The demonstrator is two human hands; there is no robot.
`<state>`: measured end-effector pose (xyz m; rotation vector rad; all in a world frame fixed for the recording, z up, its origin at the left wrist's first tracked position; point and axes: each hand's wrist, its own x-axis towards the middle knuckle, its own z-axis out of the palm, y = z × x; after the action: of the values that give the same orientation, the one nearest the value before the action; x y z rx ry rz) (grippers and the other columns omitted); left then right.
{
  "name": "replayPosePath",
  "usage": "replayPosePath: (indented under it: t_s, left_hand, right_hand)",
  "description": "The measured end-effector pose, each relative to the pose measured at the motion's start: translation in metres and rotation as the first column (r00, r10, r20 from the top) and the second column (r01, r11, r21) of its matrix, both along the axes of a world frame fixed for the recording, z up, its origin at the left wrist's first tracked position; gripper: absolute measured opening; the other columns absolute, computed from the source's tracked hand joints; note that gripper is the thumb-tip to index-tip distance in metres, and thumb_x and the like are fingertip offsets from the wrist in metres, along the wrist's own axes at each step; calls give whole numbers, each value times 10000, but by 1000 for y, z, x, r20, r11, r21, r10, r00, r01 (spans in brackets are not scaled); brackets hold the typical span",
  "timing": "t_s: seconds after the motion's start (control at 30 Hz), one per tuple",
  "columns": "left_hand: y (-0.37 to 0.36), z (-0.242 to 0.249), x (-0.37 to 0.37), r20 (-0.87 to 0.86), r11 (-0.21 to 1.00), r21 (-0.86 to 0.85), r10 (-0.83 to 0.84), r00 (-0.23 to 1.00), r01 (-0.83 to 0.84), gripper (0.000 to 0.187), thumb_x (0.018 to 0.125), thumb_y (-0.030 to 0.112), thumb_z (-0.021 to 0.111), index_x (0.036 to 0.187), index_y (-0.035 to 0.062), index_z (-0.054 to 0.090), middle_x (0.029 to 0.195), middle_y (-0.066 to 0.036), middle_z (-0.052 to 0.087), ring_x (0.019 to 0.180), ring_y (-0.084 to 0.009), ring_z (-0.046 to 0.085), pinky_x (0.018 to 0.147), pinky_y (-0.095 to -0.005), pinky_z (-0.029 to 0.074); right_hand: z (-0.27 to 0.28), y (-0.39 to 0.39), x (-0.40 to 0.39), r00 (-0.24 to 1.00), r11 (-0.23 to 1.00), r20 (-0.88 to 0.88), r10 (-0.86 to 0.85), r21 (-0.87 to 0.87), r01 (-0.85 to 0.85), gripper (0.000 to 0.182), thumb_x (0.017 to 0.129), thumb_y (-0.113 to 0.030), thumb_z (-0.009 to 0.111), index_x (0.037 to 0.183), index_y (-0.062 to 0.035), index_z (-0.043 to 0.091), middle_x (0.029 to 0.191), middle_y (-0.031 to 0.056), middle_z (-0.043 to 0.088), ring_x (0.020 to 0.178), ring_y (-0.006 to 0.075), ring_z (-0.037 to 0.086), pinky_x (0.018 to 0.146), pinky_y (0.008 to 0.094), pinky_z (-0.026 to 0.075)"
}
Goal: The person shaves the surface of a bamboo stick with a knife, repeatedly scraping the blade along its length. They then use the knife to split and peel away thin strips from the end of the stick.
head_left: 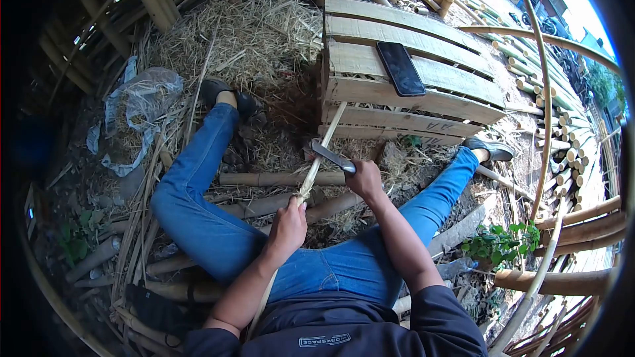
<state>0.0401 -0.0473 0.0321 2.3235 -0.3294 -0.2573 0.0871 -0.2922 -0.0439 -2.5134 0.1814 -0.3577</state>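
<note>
A long pale bamboo strip (319, 160) runs from the front of the wooden crate (390, 116) down toward my lap. My left hand (289, 225) is closed around its lower part, just below a frayed, knotted-looking spot. In my right hand (364, 180) is the handle of a knife (333, 157). The blade lies across the strip above my left hand, its far end at the strip's left side. Below my left hand the strip passes beside my forearm.
A black phone (401, 69) rests on the slatted crate. Straw (248, 39) and a clear plastic bag (142, 102) lie at the left. Bamboo poles (284, 178) cross the ground between my legs. Cut bamboo (569, 152) is stacked at the right, near a green plant (506, 243).
</note>
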Motion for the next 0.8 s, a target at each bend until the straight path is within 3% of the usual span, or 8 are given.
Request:
replayPosePath:
  t_s: [0.03, 0.13, 0.3, 0.4, 0.53, 0.67, 0.8]
  left_hand:
    - [0, -3, 0, 8, 1000, -9, -2, 1000, 2, 192, 994, 160, 479, 992, -26, 529, 737, -295, 627, 745, -488, 622, 612, -563, 481]
    - [-2, -7, 0, 31, 1000, -16, -1, 1000, 1, 190, 993, 156, 478, 990, -26, 530, 753, -298, 630, 753, -491, 621, 616, -562, 485]
    - [0, -7, -1, 37, 1000, -8, 2, 999, -2, 190, 993, 157, 478, 992, -25, 532, 749, -299, 628, 747, -488, 623, 614, -563, 486]
    - [0, -9, -1, 36, 1000, 0, 17, 999, -17, 192, 995, 162, 477, 992, -22, 531, 735, -299, 624, 740, -488, 623, 609, -564, 484]
    - [-1, -5, -3, 15, 1000, 2, 6, 1000, -6, 198, 999, 171, 476, 994, -19, 528, 721, -298, 621, 725, -490, 620, 600, -564, 479]
    - [1, -9, 0, 50, 1000, -2, 9, 999, -9, 200, 1000, 177, 479, 1001, -17, 529, 705, -297, 614, 691, -495, 609, 586, -563, 472]
    - [-2, -9, 0, 47, 1000, 6, 7, 999, -7, 198, 999, 172, 480, 1000, -20, 527, 710, -298, 614, 710, -490, 613, 588, -563, 472]
  right_hand:
    - [-2, -2, -2, 997, 995, 3, 82, -60, -82, 163, 759, -156, 654, 753, 6, 678, 690, 283, 613, 695, 459, 633, 677, 503, 517]
    - [-21, 8, 4, 980, 979, -101, -173, 91, 182, 136, 739, -164, 669, 758, -31, 692, 694, 271, 620, 691, 437, 643, 680, 505, 526]
    - [-2, -5, -3, 1000, 998, -30, 0, -62, -2, 187, 774, -186, 659, 778, -4, 699, 718, 276, 636, 701, 461, 639, 691, 505, 531]
    - [-14, 3, 3, 971, 970, -72, -230, 59, 234, 145, 720, -163, 666, 775, -38, 711, 717, 260, 642, 695, 444, 646, 685, 506, 533]
    - [9, 2, 3, 995, 994, -94, 37, -98, -46, 156, 758, -160, 623, 809, -35, 700, 747, 270, 651, 753, 445, 658, 738, 519, 533]
    - [-7, 5, 14, 979, 983, -97, -179, 30, 183, 142, 721, -138, 618, 799, -66, 713, 773, 250, 664, 745, 435, 660, 743, 511, 534]
    - [12, -2, 1, 994, 997, -113, 9, -78, -18, 164, 740, -157, 623, 808, -34, 708, 759, 263, 657, 751, 438, 661, 748, 513, 535]
